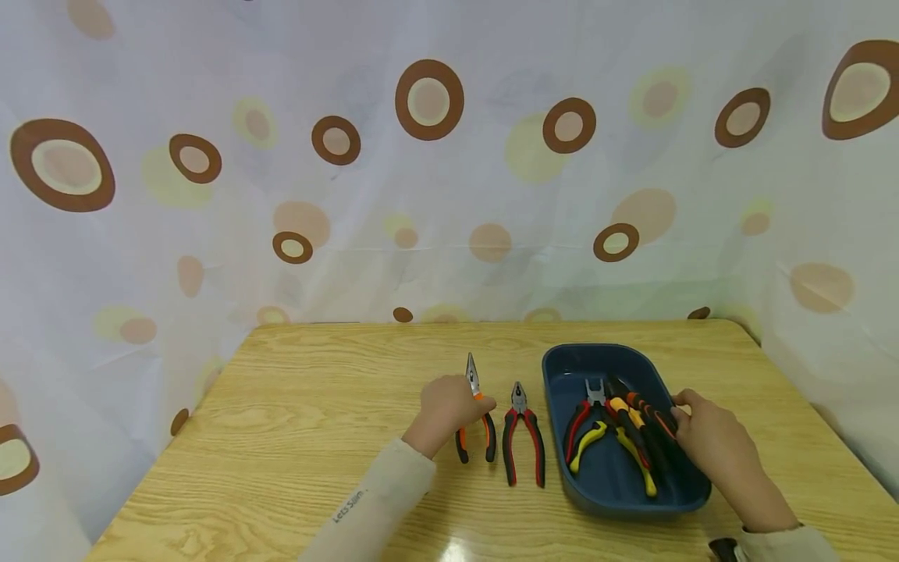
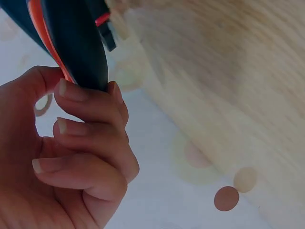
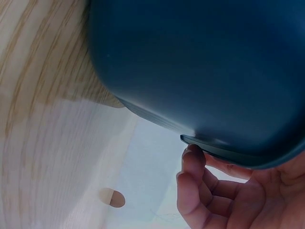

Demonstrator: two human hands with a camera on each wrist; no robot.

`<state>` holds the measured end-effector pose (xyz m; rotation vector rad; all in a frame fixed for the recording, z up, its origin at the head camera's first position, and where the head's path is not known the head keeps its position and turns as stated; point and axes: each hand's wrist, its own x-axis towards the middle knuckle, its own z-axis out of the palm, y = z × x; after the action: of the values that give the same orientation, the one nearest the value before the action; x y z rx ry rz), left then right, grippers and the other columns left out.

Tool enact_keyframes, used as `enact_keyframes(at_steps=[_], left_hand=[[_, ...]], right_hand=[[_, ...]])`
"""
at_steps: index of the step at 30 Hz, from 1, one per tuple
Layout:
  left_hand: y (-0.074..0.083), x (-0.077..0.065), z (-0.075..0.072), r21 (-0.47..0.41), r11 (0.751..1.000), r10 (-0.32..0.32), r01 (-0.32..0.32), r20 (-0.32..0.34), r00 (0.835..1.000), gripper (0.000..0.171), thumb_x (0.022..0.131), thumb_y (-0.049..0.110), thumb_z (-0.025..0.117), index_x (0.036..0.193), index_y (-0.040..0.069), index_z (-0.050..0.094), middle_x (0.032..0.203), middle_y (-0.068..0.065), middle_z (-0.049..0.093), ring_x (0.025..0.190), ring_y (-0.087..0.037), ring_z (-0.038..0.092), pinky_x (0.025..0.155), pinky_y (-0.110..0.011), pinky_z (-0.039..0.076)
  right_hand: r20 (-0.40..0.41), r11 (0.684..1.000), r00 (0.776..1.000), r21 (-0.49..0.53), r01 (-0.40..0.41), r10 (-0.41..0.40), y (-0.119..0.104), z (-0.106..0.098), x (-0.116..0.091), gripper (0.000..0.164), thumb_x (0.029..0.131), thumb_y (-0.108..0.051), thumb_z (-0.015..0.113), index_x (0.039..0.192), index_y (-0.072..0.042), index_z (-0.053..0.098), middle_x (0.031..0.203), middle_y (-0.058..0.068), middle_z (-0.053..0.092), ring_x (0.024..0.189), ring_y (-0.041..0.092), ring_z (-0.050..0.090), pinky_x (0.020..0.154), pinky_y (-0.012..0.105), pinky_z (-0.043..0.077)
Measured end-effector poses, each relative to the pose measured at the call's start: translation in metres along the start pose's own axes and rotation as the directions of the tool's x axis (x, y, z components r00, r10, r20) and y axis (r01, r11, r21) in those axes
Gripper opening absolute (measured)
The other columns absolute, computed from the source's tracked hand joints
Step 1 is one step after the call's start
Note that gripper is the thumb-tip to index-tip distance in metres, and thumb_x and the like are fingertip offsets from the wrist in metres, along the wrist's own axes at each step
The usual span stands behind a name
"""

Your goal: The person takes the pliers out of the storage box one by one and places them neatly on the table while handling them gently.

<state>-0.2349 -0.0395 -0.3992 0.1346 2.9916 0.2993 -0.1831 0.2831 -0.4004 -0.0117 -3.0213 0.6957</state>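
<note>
My left hand (image 1: 449, 406) pinches a pair of needle-nose pliers (image 1: 472, 376) with orange and black handles, their tip pointing to the far side of the table. In the left wrist view, thumb and forefinger hold one handle (image 2: 78, 43) near its end. Just right of it lie combination pliers (image 1: 519, 400) with red and black handles. My right hand (image 1: 719, 441) grips the right rim of a dark blue plastic basin (image 1: 625, 509); its fingers (image 3: 190, 191) curl under the rim in the right wrist view. Inside are yellow-handled pliers (image 1: 588, 442), red-handled pliers (image 1: 577, 428) and orange-and-black-handled tools (image 1: 632, 417), partly overlapping.
The light wooden table (image 1: 302, 406) runs back to a white curtain (image 1: 492, 195) patterned with brown and yellow spots. The curtain also hangs along both sides. A dark band (image 1: 725, 549) shows at my right wrist.
</note>
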Motion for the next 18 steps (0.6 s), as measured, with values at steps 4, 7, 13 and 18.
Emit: enact_keyframes(at_steps=[4, 7, 13, 18], left_hand=[[-0.002, 0.004, 0.007, -0.01, 1.0, -0.005, 0.006, 0.033, 0.999, 0.057, 0.087, 0.05, 0.061, 0.047, 0.017, 0.035, 0.045, 0.005, 0.028, 0.04, -0.008, 0.024, 0.04, -0.023, 0.02], [-0.002, 0.007, 0.012, -0.013, 1.0, -0.016, 0.017, 0.061, 0.998, 0.055, 0.087, 0.049, 0.06, 0.049, 0.017, 0.037, 0.048, 0.004, 0.03, 0.042, -0.009, 0.027, 0.042, -0.024, 0.022], [-0.001, 0.01, 0.02, 0.02, 1.0, -0.01, 0.009, 0.073, 0.997, 0.052, 0.087, 0.05, 0.061, 0.053, 0.016, 0.041, 0.054, 0.002, 0.04, 0.047, -0.011, 0.035, 0.044, -0.025, 0.028], [-0.002, 0.011, 0.026, 0.028, 1.0, -0.01, 0.008, 0.084, 0.996, 0.049, 0.086, 0.051, 0.062, 0.055, 0.016, 0.046, 0.057, 0.001, 0.044, 0.05, -0.012, 0.039, 0.046, -0.026, 0.032]], right_hand=[[0.004, 1.0, 1.0, 0.003, 0.0, 0.0, 0.0, 0.0, 0.0, 0.031, 0.099, -0.008, 0.044, 0.119, 0.016, 0.048, 0.062, 0.006, 0.049, 0.051, 0.02, 0.044, 0.048, 0.032, 0.034], [0.011, 1.0, 1.0, 0.003, -0.004, 0.004, 0.001, 0.0, 0.0, 0.032, 0.099, -0.009, 0.045, 0.119, 0.016, 0.048, 0.063, 0.007, 0.051, 0.053, 0.02, 0.045, 0.048, 0.032, 0.034], [0.018, 1.0, 1.0, 0.003, -0.011, 0.011, 0.0, -0.001, 0.001, 0.032, 0.099, -0.009, 0.045, 0.12, 0.016, 0.048, 0.065, 0.007, 0.051, 0.053, 0.021, 0.045, 0.049, 0.032, 0.034], [0.007, 1.0, 1.0, 0.009, -0.005, 0.005, 0.001, -0.001, 0.001, 0.032, 0.099, -0.008, 0.045, 0.12, 0.015, 0.048, 0.065, 0.007, 0.051, 0.053, 0.02, 0.045, 0.048, 0.032, 0.034]])
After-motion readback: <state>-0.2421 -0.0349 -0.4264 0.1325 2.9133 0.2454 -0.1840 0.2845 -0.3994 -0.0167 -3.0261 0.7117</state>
